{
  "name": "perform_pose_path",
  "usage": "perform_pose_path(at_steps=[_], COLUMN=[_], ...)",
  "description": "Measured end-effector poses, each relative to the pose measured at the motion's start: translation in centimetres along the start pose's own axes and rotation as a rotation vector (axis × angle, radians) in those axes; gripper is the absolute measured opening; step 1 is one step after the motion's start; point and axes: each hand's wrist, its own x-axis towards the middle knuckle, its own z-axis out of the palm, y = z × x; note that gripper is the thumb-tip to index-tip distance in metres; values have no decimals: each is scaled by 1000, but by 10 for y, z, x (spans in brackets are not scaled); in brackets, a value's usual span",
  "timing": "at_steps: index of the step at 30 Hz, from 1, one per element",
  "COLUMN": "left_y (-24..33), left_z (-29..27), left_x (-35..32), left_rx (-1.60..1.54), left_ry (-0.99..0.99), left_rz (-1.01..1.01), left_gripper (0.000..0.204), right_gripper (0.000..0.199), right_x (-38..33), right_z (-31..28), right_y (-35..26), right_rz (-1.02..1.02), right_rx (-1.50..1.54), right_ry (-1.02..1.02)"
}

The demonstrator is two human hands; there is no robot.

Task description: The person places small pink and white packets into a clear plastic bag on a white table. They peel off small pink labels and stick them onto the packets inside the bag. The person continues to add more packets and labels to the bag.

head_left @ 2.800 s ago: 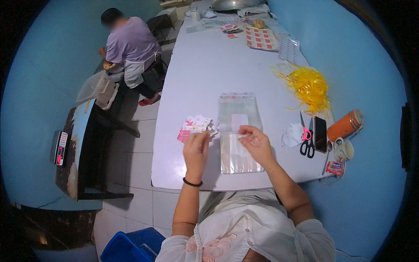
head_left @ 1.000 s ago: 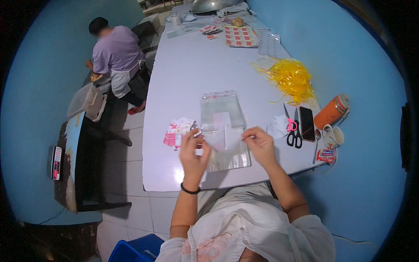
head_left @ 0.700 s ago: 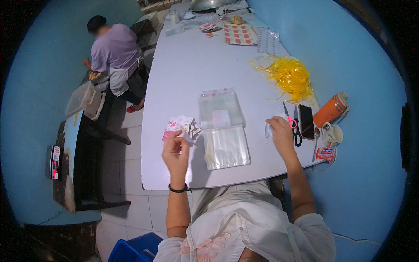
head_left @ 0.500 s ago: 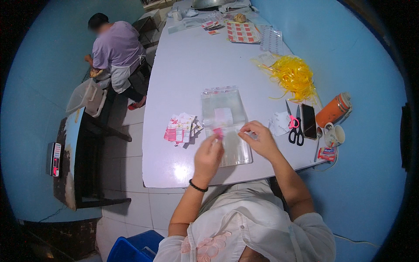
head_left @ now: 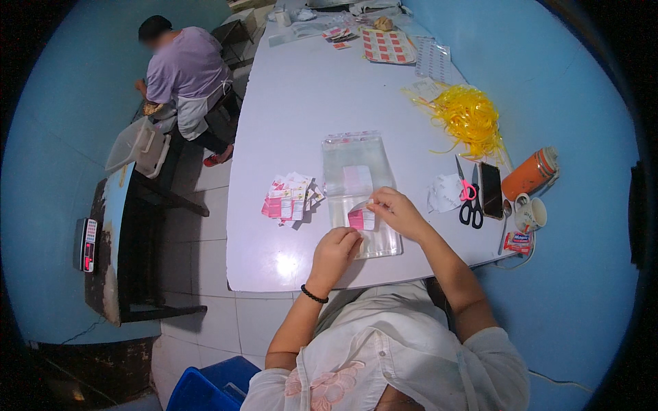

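A stack of clear plastic bags (head_left: 339, 152) lies flat in front of me, with a pale rectangle showing on its upper half. Over its lower half is a small pink-and-white label (head_left: 361, 218), its upper edge lifted and curling. My right hand (head_left: 396, 214) pinches that raised edge from the right. At the label's lower left corner, my left hand (head_left: 336, 252) has its fingers bent together on it; the thumb is partly hidden. A loose pile of similar pink-and-white labels (head_left: 290, 198) lies left of the bags.
To the right are crumpled white paper scraps (head_left: 444, 193), scissors (head_left: 469, 204), a phone (head_left: 490, 190), an orange bottle (head_left: 529, 175), a mug (head_left: 529, 212), a spoon (head_left: 504, 226) and yellow ribbon (head_left: 469, 120). Label sheets (head_left: 387, 46) lie farther back. A person (head_left: 186, 72) sits left beyond the table.
The label, earlier in my left fingers and blurred, is now down over the bags. My right hand has moved left and taken its upper edge. My left hand has come lower.
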Motion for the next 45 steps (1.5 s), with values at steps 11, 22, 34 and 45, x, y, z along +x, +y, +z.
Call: perform_pose_path(at_steps=[11,22,34,45], left_y=[0,-11,-30,-104], left_z=[5,7,-31,-75], left_x=[1,31,23,-9], left_rx=[54,123,-385,92], left_ry=[-131,-306,-190,111], left_rz=[-19,-96,-343,-314], left_gripper=[24,29,20,39], right_gripper=[22,47,24,29], right_x=[-4,-70,-113,-66], right_z=[7,-7,-27,-76], right_y=[14,11,22,-8], right_rz=[-147,10,-103,-135], right_rx=[-381,-487,-601,-703], right_ry=[8,138,241,568])
